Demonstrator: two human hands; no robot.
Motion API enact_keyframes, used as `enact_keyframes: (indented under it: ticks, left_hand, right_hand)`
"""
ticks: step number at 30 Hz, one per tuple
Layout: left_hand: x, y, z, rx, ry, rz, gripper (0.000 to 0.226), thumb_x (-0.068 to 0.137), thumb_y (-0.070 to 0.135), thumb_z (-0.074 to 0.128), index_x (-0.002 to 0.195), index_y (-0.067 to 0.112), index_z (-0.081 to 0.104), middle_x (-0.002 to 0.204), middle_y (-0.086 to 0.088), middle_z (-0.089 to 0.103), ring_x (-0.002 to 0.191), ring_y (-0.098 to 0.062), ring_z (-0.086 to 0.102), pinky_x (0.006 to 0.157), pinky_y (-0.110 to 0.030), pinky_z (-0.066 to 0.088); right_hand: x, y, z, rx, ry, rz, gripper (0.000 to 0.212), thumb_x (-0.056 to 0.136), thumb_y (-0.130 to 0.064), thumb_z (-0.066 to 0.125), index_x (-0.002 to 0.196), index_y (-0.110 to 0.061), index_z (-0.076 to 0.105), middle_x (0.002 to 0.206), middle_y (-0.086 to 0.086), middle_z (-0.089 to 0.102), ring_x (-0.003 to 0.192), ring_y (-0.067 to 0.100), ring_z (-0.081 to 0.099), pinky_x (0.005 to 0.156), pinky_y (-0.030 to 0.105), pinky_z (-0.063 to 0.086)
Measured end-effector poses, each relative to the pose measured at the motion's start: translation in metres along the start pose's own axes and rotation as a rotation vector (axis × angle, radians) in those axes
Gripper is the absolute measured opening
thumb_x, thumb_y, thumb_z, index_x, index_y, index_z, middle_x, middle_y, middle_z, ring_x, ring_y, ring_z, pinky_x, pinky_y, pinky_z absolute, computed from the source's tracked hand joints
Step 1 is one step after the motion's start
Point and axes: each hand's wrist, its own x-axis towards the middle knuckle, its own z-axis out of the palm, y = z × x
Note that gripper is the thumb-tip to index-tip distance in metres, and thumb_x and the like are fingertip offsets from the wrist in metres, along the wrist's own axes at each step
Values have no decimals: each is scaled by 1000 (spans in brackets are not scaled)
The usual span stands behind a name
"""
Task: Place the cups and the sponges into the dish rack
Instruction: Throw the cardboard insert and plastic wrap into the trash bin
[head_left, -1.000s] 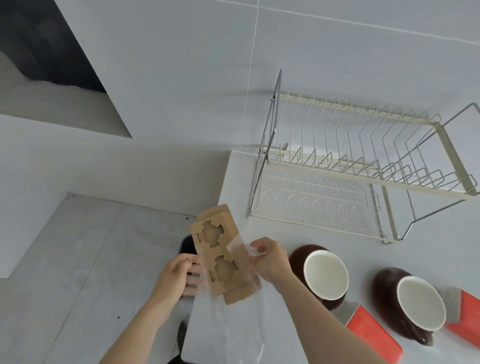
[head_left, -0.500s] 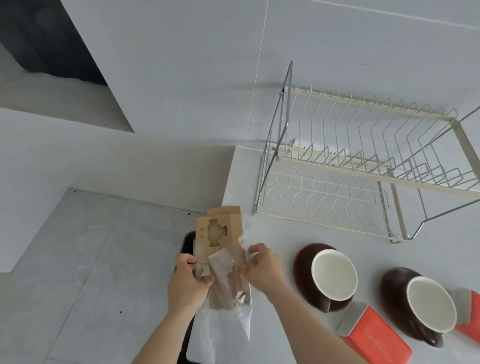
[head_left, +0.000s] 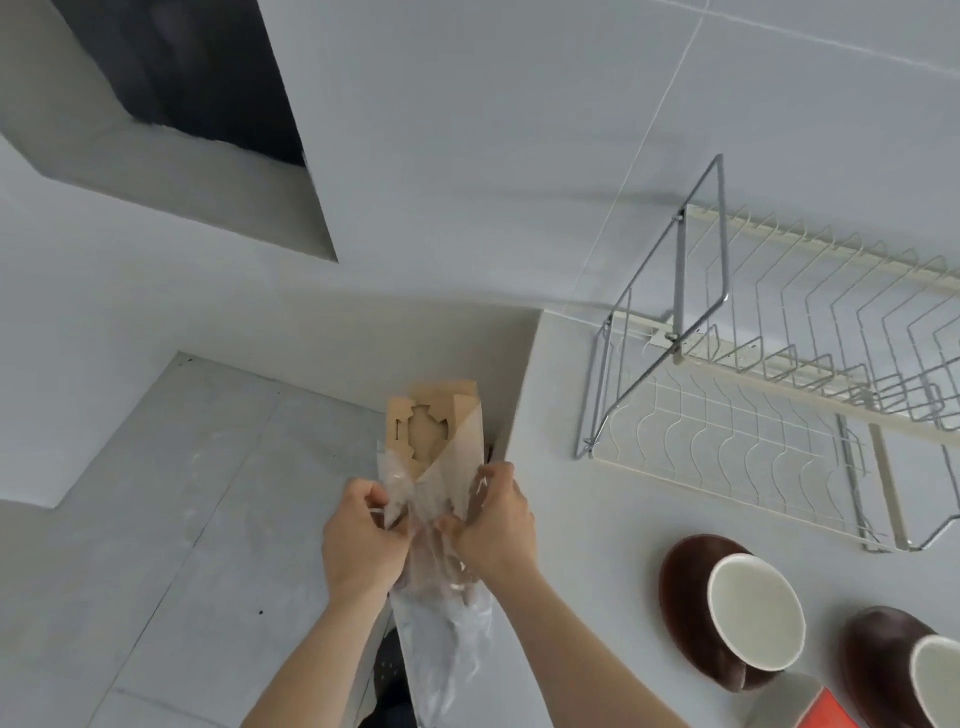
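Both hands hold a clear plastic bag (head_left: 441, 613) with a brown cardboard insert (head_left: 431, 431) sticking out of its top, just off the counter's left edge. My left hand (head_left: 358, 540) grips the bag's left side and my right hand (head_left: 493, 525) grips its right side. Two brown cups with white insides lie on the white counter (head_left: 566, 519): one (head_left: 727, 629) at lower right, another (head_left: 904, 675) cut off by the frame edge. A red sponge (head_left: 826, 714) shows only a corner at the bottom. The two-tier wire dish rack (head_left: 779, 415) stands empty at the right.
The counter ends at a vertical edge beside my right hand; grey floor (head_left: 182, 519) lies below on the left. A white wall rises behind the rack, with a dark recess (head_left: 197, 73) at upper left.
The cardboard has slid deeper into the plastic bag, and both hands have closed in on the bag's sides. The view has shifted left, pushing the cups and sponges toward the right edge.
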Motion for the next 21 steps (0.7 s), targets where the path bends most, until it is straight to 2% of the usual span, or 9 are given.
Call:
enact_keyframes:
  ticks: [3, 5, 6, 8, 10, 12, 15, 17, 21]
  left_hand:
    - [16, -13, -10, -77, -18, -10, 25, 77, 23, 81, 79, 24, 56, 80, 10, 65, 78, -12, 63, 61, -23, 42]
    - [25, -27, -14, -175, -66, -27, 12, 82, 22, 75, 84, 24, 63, 88, 11, 69, 87, -14, 66, 69, -26, 48]
    - [28, -35, -16, -203, -100, -37, 11, 83, 26, 74, 89, 24, 65, 92, 11, 70, 90, -13, 67, 72, -27, 49]
    - [33, -50, -17, -194, -167, -44, 30, 79, 35, 78, 101, 26, 61, 100, 15, 67, 93, -5, 64, 75, -24, 50]
    - [39, -63, -14, -160, -193, -59, 49, 72, 38, 84, 107, 27, 52, 102, 21, 59, 92, 2, 59, 74, -20, 46]
    - [47, -79, -8, -111, -188, -77, 56, 70, 36, 86, 109, 27, 47, 100, 23, 56, 90, 2, 59, 71, -20, 45]
    - [64, -106, 8, -49, -196, -142, 52, 70, 33, 86, 106, 27, 49, 96, 19, 62, 86, -6, 64, 66, -22, 47]
    - [75, -124, 21, -25, -224, -189, 48, 70, 30, 86, 103, 29, 51, 92, 18, 64, 83, -6, 65, 61, -19, 45]
    - [100, -160, 54, 27, -280, -268, 43, 72, 32, 85, 102, 29, 54, 91, 16, 63, 77, -8, 64, 62, -23, 47]
  right_hand:
    - [6, -15, 22, -26, -4, 18, 61, 75, -36, 78, 118, -24, 35, 115, -1, 55, 100, 27, 59, 80, 37, 49]
    - [10, -21, 36, -40, 4, 47, 61, 77, -34, 77, 119, -20, 35, 120, 0, 52, 103, 28, 59, 78, 35, 46]
    - [12, -22, 44, -44, 8, 69, 60, 77, -33, 78, 117, -20, 35, 120, 0, 52, 102, 27, 58, 78, 35, 46]
    - [15, -23, 59, -44, 9, 126, 55, 77, -32, 78, 107, -22, 33, 112, -1, 54, 96, 25, 58, 76, 36, 48]
    - [20, -19, 75, -39, -5, 180, 53, 76, -33, 78, 100, -24, 32, 103, -3, 55, 91, 23, 59, 73, 38, 51]
    - [26, -13, 92, -55, -35, 222, 51, 75, -33, 78, 97, -24, 33, 99, -4, 56, 88, 22, 60, 71, 38, 54]
    - [38, -1, 119, -60, -111, 297, 45, 77, -31, 77, 99, -24, 37, 98, -2, 56, 88, 20, 61, 74, 41, 58]
    - [48, 8, 137, -57, -164, 356, 42, 79, -31, 75, 105, -21, 42, 100, 0, 58, 90, 21, 62, 77, 42, 59]
    - [79, 31, 170, -126, -245, 438, 32, 87, -30, 64, 111, -11, 54, 114, 8, 52, 91, 26, 58, 80, 35, 51]
